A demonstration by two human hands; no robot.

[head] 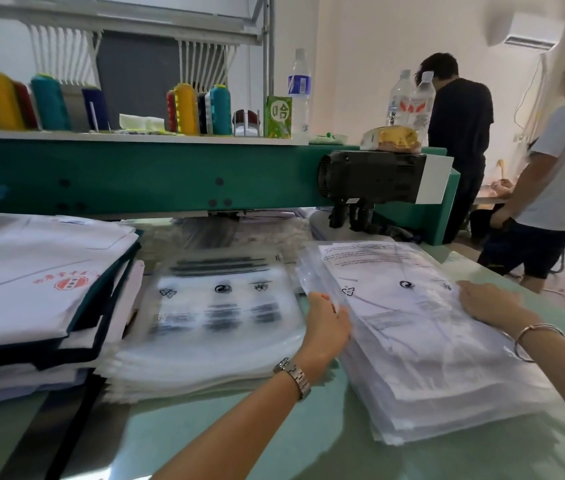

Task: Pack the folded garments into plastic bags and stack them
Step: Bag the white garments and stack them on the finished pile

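Observation:
A stack of bagged white garments [423,337] lies on the right of the pale green table [274,438]. My left hand [326,322] presses against the stack's left edge, fingers on the top bag. My right hand [490,301] lies flat on the top bag's right side. In the middle sits a pile of empty clear plastic bags [212,320] with black print. A stack of folded white garments [35,292] with dark green trim and a red logo stands at the left.
A green embroidery machine beam [156,174] with a black motor [374,176] crosses behind the piles. Thread cones [201,109], water bottles [299,91] and a green carton stand on its shelf. Two people [558,168] stand at the right rear.

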